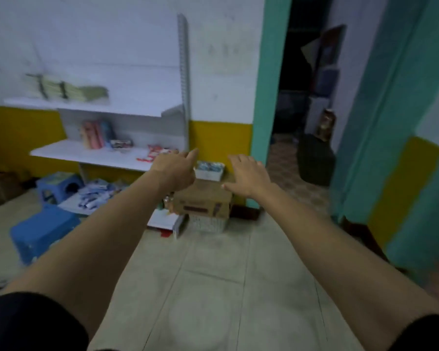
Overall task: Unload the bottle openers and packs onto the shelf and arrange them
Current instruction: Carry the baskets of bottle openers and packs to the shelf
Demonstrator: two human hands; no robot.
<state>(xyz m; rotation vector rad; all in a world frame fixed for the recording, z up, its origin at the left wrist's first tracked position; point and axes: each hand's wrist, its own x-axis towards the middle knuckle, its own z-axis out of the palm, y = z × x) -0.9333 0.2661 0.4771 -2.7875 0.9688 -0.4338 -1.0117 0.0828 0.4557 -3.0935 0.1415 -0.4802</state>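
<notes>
Both my arms stretch forward over the floor. My left hand (174,168) and my right hand (249,174) hang open in the air with fingers spread, holding nothing. Between them a small white box (209,171) with blue packs inside sits on a brown cardboard box (203,202), which stands on a white basket (207,222). The white wall shelf (91,155) to the left carries pink and blue packs (95,134), a small dark pack (121,143) and red-and-white packs (153,153). The upper shelf board (127,108) holds greenish bundles (66,88). The view is blurred.
Two blue plastic stools (42,230) (57,186) stand on the floor at left, next to a low white board with blue-white packets (94,196). A teal door frame (266,102) opens to a dark room at right. Bare tiled floor lies in front of me.
</notes>
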